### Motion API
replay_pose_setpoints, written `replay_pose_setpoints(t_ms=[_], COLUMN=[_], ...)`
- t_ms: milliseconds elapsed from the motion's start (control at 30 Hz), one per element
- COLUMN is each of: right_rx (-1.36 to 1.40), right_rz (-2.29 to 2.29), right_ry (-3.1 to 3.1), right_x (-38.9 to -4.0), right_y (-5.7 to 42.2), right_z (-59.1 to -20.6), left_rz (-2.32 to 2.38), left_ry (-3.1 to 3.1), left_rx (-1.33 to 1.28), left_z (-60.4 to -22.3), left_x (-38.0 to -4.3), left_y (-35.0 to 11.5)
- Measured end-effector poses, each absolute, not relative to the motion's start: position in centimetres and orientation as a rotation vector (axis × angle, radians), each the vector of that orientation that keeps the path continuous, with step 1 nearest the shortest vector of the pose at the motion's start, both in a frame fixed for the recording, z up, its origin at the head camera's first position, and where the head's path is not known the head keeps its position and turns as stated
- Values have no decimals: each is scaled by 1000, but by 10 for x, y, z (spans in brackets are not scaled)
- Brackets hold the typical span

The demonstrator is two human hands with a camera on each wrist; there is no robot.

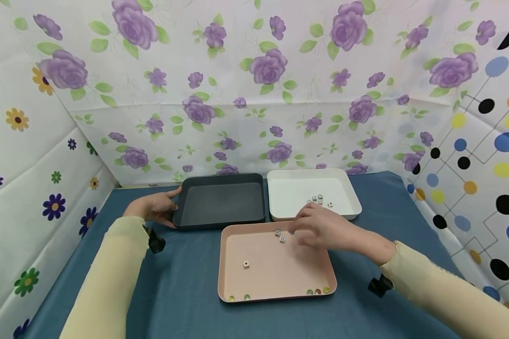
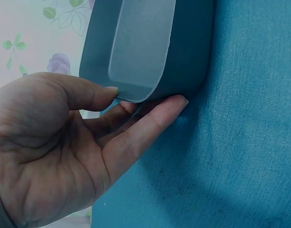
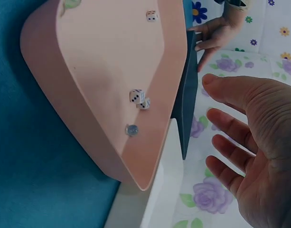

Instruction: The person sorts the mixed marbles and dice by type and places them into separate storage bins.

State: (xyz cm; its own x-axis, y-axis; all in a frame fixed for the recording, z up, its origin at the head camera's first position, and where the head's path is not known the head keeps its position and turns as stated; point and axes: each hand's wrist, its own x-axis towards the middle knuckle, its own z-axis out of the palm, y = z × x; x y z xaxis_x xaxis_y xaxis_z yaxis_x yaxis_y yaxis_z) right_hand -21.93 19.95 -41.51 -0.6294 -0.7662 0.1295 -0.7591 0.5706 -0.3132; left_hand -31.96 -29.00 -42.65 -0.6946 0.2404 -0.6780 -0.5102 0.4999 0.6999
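Observation:
My left hand [image 1: 156, 207] holds the left end of a dark grey tray [image 1: 225, 205]. In the left wrist view the thumb [image 2: 100, 96] lies on the rim while the fingers reach under the outer wall. Above the right part of a pink tray [image 1: 275, 273], my right hand [image 1: 324, 227] hovers with loosely bent fingers and nothing between them. Three dice lie in this tray: a pair near its back edge, including one die [image 1: 282, 239], and a single die [image 1: 246, 264] farther left. Close to the pair sits a clear glass marble [image 3: 132, 129].
Behind the pink tray, a white tray [image 1: 288, 188] holds several dice [image 1: 320, 199], partly behind my right hand. Several coloured marbles line the pink tray's front edge, among them a yellow marble [image 1: 326, 290]. A blue cloth [image 1: 186, 292] covers the table; patterned sheets surround it.

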Motion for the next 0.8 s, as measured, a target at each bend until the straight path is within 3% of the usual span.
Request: replay_pose_setpoints(t_ms=[800], right_rx=[-1356], right_rz=[-525], right_ry=[2592], right_x=[-202], right_y=[211], right_z=[-443], left_rz=[1237], left_ry=[2005], left_rx=[-234], left_z=[-426], left_x=[-322], left_y=[-290])
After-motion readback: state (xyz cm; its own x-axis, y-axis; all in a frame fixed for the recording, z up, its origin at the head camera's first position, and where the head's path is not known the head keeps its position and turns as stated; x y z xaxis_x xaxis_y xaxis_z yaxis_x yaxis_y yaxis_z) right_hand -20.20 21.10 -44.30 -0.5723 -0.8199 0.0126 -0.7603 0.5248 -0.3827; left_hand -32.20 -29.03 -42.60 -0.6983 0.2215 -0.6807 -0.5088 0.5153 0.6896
